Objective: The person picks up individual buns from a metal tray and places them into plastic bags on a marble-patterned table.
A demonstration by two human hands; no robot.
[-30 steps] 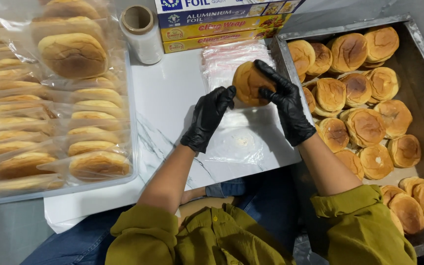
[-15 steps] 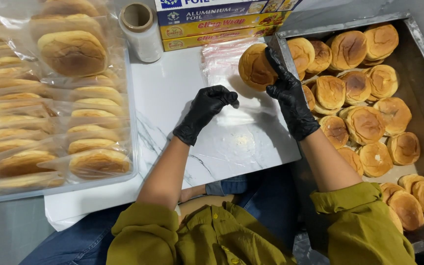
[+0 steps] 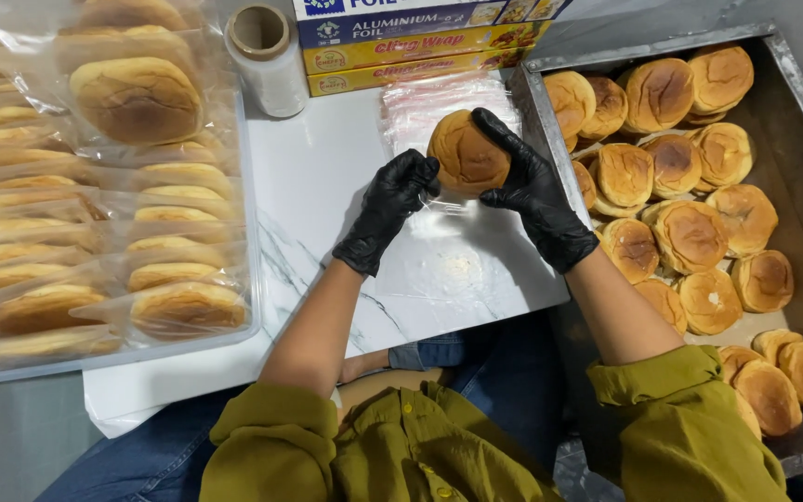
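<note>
Right now the right hand (image 3: 533, 191), in a black glove, curls around the right side of a round golden-brown bun (image 3: 467, 153), its fingers clamped on the crust and the forefinger arched over the top. Beside it, the left hand (image 3: 389, 206), also black-gloved, has its fingertips pinched together on the edge of a clear thin plastic bag (image 3: 443, 200) that hangs just under the bun. Both hands hover above the white marble-patterned surface (image 3: 327, 186). Behind the bun lies a flat stack of clear plastic bags (image 3: 420, 107), and past that sit long stacked cardboard boxes of foil and wrap (image 3: 420, 42) with a roll of clear film (image 3: 269, 58) standing upright to their left. On the right, a deep grey metal tray (image 3: 792, 112) holds many unwrapped brown buns (image 3: 690, 232) packed close together. On the left, a clear plastic tray (image 3: 243, 279) carries rows of individually bagged buns (image 3: 137, 98), some piled on top of others.
</note>
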